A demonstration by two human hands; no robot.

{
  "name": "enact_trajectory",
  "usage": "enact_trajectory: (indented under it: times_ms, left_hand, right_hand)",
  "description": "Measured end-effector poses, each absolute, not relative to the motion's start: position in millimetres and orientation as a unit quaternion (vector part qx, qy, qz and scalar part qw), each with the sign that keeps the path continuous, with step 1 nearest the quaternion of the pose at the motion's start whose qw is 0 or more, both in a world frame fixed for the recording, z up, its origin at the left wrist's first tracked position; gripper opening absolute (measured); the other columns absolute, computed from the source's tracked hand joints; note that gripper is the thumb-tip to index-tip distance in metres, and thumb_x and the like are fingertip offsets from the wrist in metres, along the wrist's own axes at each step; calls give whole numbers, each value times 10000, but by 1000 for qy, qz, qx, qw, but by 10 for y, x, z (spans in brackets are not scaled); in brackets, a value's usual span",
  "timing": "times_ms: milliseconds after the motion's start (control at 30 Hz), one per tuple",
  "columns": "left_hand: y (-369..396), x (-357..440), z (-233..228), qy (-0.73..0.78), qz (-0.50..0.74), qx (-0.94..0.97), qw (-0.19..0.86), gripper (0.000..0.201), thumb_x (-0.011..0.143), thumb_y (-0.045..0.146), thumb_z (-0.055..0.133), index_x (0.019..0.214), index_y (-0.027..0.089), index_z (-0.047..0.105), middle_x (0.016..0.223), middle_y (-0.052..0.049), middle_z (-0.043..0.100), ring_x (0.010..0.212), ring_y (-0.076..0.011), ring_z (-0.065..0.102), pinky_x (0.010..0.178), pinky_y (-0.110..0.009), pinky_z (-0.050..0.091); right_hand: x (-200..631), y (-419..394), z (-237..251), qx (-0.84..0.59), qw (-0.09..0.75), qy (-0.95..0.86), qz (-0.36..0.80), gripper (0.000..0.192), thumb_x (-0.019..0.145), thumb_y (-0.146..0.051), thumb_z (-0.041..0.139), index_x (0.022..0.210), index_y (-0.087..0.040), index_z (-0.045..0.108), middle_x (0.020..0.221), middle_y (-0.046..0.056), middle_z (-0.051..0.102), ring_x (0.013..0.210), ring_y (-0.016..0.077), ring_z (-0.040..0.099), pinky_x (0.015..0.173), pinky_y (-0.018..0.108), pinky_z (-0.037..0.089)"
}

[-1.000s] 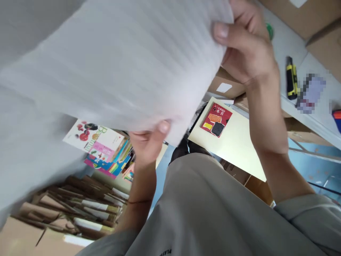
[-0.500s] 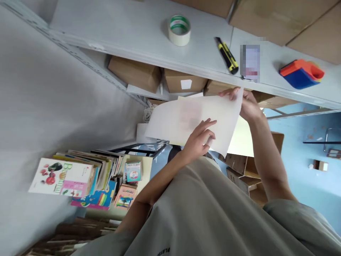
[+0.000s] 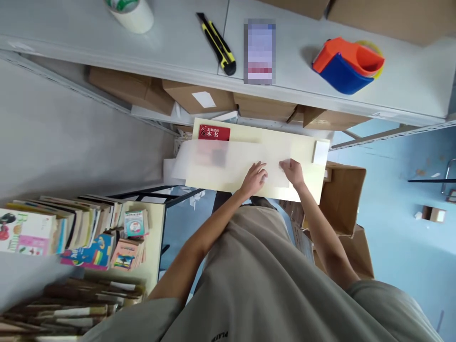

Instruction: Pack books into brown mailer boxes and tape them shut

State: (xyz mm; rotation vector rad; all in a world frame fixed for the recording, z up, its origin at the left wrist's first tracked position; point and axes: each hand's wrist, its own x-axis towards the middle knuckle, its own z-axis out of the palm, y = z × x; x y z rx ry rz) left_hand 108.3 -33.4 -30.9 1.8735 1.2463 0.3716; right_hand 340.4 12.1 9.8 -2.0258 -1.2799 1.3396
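Observation:
A translucent sheet [image 3: 242,171] lies over the pale yellow tabletop [image 3: 309,183], its left end curling past the table edge. Through it shows the lower part of a red book [image 3: 214,133] with white lettering; the book's top edge is uncovered. My left hand [image 3: 254,179] rests on the sheet near the front edge, fingers stretched and slightly apart. To its right, my right hand [image 3: 293,172] pinches the sheet's right edge between thumb and fingers. A small white block-like item [image 3: 321,152] sits at the table's right end.
On the grey shelf [image 3: 171,52] above are a tape roll [image 3: 137,16], a yellow-black box cutter [image 3: 218,45], a blurred-out rectangle and an orange-blue tape dispenser [image 3: 347,66]. Cardboard boxes [image 3: 199,95] sit below it. Stacked books [image 3: 81,223] stand left; an open carton [image 3: 344,197] is right.
The sheet has come down from a raised, tilted position to lie over the book and table. My right hand has lowered and moved left. The view has shifted right.

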Motion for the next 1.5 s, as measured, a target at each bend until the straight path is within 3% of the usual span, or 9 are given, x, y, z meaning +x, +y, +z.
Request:
enact_trajectory:
  times_ms: [133,200,300,500,667,900,1067,1367,1500]
  left_hand:
    - [-299,1091,-461,497,52,755,424,633,980,240,837,1592,140,705,1975,-249,349,1885,-453,255,1549,-680,182]
    - [-227,897,-503,526,21,745,409,844,1008,398,869,1758,129,589,2003,-267,251,1893,-490,188,1534,-709,160]
    - [-77,531,-562,590,-21,716,372,872,1068,407,778,1837,103,502,2007,-285,206,1895,-512,150,1517,-724,176]
    - [43,285,-715,610,-96,712,334,874,1027,330,787,1828,97,528,2005,-281,231,1894,-495,170,1519,-685,204]
    - [-14,423,-807,593,-101,719,350,877,1009,322,783,1827,123,539,2004,-253,265,1876,-499,238,1505,-667,276]
    - [-22,484,-875,577,-97,723,368,833,1005,246,730,1797,72,540,2004,-284,230,1879,-498,229,1475,-656,353]
    - [-32,362,-887,589,-51,720,363,678,1048,194,620,1713,63,613,1978,-256,339,1864,-390,321,1524,-576,298]
    - [-166,109,-984,624,-39,705,335,589,1023,150,665,1606,76,705,1889,-294,481,1772,-456,478,1482,-645,384]
    - [-181,77,-1021,605,-11,705,370,569,1018,144,695,1579,55,714,1885,-314,475,1794,-445,464,1501,-602,390]
  right_hand:
    - [3652,151,-387,-779,119,-415,454,189,1074,-371,679,933,-245,670,1053,106,888,1003,239,846,992,358,652]
    - [3775,157,-546,-795,98,-402,443,169,1068,-303,654,909,-247,663,1027,114,888,970,236,835,986,350,634]
    - [3919,133,-685,-813,75,-392,423,182,1073,-311,661,908,-241,689,1067,161,891,1037,283,824,1018,383,613]
    - [4010,30,-738,-834,46,-390,388,254,1128,-340,617,1219,-174,787,1345,264,853,1285,381,778,1135,445,573]
    - [3864,-142,-721,-807,52,-499,310,618,1140,-311,551,1701,-52,557,1831,338,487,1655,427,508,1357,525,449]
    - [3639,-376,-833,-672,-30,-646,361,506,1172,-251,530,1654,-167,662,1886,258,472,1726,417,420,1377,579,466]
    - [3627,-376,-853,-680,-56,-644,345,521,1186,-243,539,1684,-132,645,1895,267,448,1739,417,397,1376,555,471]
    - [3124,-223,-766,-672,-29,-669,318,456,1162,-250,578,1568,-135,752,1678,279,638,1545,433,606,1279,596,588]
    - [2403,-20,-668,-615,-23,-696,369,413,1198,-254,532,1506,-176,796,1523,215,761,1452,362,691,1242,500,623]
